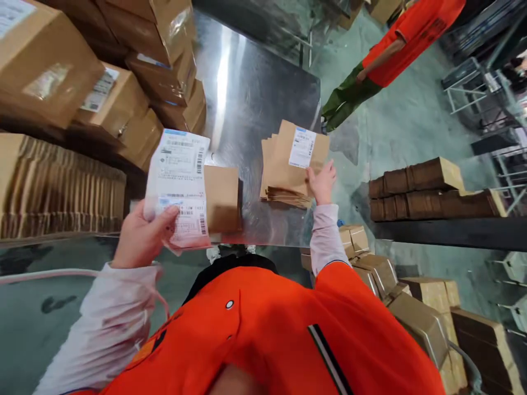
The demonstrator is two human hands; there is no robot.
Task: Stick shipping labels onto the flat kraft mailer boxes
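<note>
My left hand (142, 238) is closed on a strip of white shipping labels (179, 184) with barcodes, held up over the near edge of a steel table (247, 93). My right hand (322, 184) rests with its fingers on the right edge of a stack of flat brown cardboard mailers (284, 170) lying on the table. The top mailer carries a white label (302, 147). A small brown box (222, 197) sits on the table between my hands, partly hidden by the labels.
Taped cardboard boxes (111, 99) are piled at the table's left, with a row of flat cartons (61, 186) below them. More boxes (415, 307) and bundled cardboard (432, 189) lie at the right. A person in an orange shirt (403, 38) stands beyond the table.
</note>
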